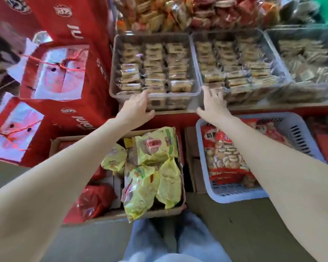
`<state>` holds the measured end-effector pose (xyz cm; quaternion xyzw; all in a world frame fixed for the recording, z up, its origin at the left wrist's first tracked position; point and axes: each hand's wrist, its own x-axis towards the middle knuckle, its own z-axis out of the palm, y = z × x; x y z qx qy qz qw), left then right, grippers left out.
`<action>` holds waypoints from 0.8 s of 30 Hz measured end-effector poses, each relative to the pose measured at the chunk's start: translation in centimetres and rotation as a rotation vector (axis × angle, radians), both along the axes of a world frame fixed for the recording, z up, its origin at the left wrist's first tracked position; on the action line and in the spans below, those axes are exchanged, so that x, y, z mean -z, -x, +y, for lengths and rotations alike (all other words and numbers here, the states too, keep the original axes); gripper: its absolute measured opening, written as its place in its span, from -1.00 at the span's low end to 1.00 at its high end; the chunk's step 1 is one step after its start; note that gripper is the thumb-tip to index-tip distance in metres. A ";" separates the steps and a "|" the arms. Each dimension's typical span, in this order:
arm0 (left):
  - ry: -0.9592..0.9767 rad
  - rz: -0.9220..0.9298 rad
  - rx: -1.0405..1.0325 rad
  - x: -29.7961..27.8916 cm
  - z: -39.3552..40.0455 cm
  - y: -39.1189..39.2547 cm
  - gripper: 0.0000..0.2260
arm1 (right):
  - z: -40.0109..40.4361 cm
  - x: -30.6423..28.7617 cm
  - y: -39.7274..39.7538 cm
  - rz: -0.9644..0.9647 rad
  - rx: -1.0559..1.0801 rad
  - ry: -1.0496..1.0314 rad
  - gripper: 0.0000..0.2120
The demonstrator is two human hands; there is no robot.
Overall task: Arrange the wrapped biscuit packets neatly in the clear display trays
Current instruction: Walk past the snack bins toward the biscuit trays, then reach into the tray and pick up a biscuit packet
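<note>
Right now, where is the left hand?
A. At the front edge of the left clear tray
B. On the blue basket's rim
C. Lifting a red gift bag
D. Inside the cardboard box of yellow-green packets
A: the left hand rests against the front wall of the left clear tray, well above the cardboard box and apart from the blue basket.

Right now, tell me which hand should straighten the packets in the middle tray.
Right. The right hand already rests at the middle tray's front left corner, fingers on its packets. The left hand is on the left tray's front wall.
</note>
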<state>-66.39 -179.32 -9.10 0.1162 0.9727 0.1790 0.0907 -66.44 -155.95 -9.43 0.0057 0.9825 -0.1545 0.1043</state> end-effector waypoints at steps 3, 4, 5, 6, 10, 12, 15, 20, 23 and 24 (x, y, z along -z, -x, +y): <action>0.035 0.019 0.025 0.6 -1.2 2.1 -0.44 | -1.6 0.5 1.0 0.052 -0.002 0.023 -0.38; 0.037 0.026 0.011 0.7 -1.6 2.9 -0.43 | -2.1 0.7 1.5 0.073 -0.007 0.025 -0.39; 0.032 0.029 -0.006 0.8 -1.9 3.5 -0.43 | -2.5 0.9 2.0 0.087 -0.017 0.019 -0.39; 0.022 0.020 -0.030 0.8 -2.1 4.0 -0.44 | -2.8 1.1 2.5 0.095 -0.033 0.006 -0.39; -0.008 -0.007 -0.109 1.2 -2.4 5.5 -0.40 | -4.1 2.0 4.9 0.126 -0.089 -0.049 -0.43; 0.002 -0.006 -0.128 1.5 -2.2 6.1 -0.40 | -4.4 2.1 6.1 0.179 -0.121 -0.088 -0.47; 0.029 -0.010 -0.152 1.6 -2.1 6.7 -0.40 | -4.6 2.0 8.0 0.153 -0.199 -0.037 -0.48; 0.067 0.071 -0.189 1.2 -3.6 6.7 -0.39 | -8.2 1.9 11.6 -0.023 -0.393 0.106 -0.44; 0.145 0.133 -0.171 0.7 -5.5 6.2 -0.42 | -11.7 2.0 13.0 -0.062 -0.501 0.087 -0.47; 0.164 0.146 -0.172 0.6 -6.1 6.0 -0.45 | -12.7 2.1 13.4 -0.066 -0.513 0.081 -0.45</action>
